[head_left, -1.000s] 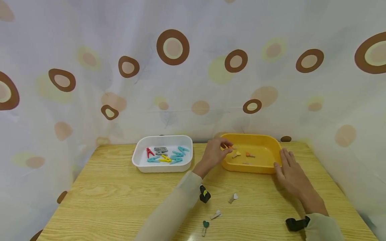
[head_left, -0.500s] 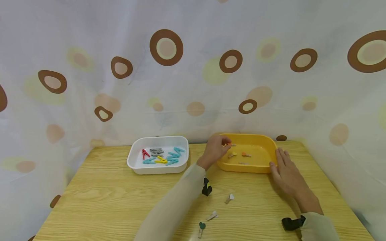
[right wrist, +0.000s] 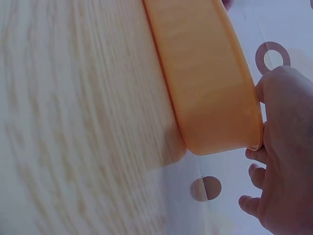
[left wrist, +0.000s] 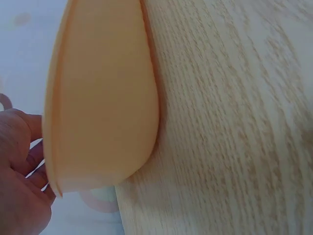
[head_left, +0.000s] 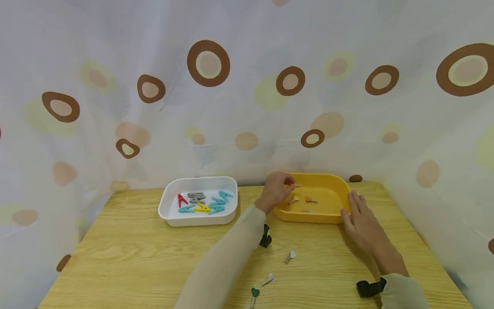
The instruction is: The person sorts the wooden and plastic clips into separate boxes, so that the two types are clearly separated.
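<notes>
In the head view my left hand (head_left: pixel 275 189) reaches over the left side of the yellow tray (head_left: pixel 314 217). Its thumb and fingertips pinch a small clothespin with an orange heart (head_left: pixel 292 185). Other small clothespins lie in the tray: a yellow-topped one (head_left: pixel 296 198), another orange-topped one (head_left: pixel 308 199) and a pale one (head_left: pixel 307 210). My right hand (head_left: pixel 364 225) rests with extended fingers against the tray's right end. Both wrist views show mostly the tray's outer wall; there the left fingertips are hidden behind the rim, and the clothespin is out of sight.
On the wooden table before the tray lie two white-heart clothespins (head_left: pixel 290 256) and a green-heart clothespin (head_left: pixel 254 292). A white tray (head_left: pixel 198 221) at left holds red, grey, yellow and turquoise clips. A patterned curtain (head_left: pixel 247 107) hangs behind the table.
The left hand has shifted slightly farther over the yellow tray with the orange-heart clothespin at its fingertips. The right hand stays at the tray's right end. The head view has drifted a little right.
</notes>
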Tool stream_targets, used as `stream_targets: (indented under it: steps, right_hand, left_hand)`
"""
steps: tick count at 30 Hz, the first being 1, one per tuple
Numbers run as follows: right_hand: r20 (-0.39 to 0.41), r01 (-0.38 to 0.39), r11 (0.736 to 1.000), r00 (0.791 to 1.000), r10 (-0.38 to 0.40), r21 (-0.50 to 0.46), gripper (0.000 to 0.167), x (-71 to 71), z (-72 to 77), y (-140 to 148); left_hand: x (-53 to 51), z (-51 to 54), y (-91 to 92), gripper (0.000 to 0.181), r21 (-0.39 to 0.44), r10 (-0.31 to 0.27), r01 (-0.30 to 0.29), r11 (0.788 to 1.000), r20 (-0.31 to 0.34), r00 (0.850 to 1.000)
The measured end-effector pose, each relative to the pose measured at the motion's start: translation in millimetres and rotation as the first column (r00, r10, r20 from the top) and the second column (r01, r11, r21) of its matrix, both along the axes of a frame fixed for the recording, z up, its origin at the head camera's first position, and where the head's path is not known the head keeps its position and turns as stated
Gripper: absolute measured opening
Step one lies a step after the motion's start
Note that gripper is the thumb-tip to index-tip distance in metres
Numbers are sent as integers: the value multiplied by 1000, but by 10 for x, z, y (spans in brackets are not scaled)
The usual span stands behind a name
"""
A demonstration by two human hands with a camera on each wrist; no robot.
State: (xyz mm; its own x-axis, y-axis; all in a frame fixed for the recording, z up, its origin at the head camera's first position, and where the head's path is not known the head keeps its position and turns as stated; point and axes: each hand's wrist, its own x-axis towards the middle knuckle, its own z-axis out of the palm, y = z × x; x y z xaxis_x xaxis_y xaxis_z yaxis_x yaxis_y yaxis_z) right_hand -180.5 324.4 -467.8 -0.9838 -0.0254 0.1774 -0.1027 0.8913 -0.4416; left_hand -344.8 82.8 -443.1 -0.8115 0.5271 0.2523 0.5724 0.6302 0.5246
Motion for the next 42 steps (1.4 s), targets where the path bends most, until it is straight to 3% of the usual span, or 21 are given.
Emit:
stream_targets:
  steps: [3,8,17,21,25,31,39,42]
  right_hand:
    - [1,-6,1000,1000,6,6,68,-5,-16,1]
    - [-14,2,1000,1000,-2,15,68,-16,13,-1]
    - [-4,1,1000,1000,-1,2,69,-25,-33,12]
    - [0,-1,1000,1000,1,-2,69,-16,-52,-6]
    - [-8,2,1000,1000,-2,0,68,-11,-50,-20]
    - [-6,7,1000,1000,-7,6,69,-11,-45,-25]
    - [0,1,1000,1000,-1,-1,68,-6,-3,-2]
    - [7,1,1000,1000,-1,-2,68,-6,6,-5]
  left_hand:
    - [-12,-37,4,12,-22,13,-13,1000,-19,1000]
    - [-27,-70,-14,11,25,23,-23,999,-26,999]
    - [4,-149,-80,11,114,-20,11,993,74,997]
    - [27,-188,-76,11,96,7,-16,995,93,996]
    - [27,-206,-48,15,25,50,-52,998,77,996]
    - [22,-187,-17,25,-99,89,-83,992,55,995]
    - [29,-84,-95,24,-22,21,-21,1000,24,999]
    - [57,-56,-156,25,-29,4,-4,1000,-7,1000]
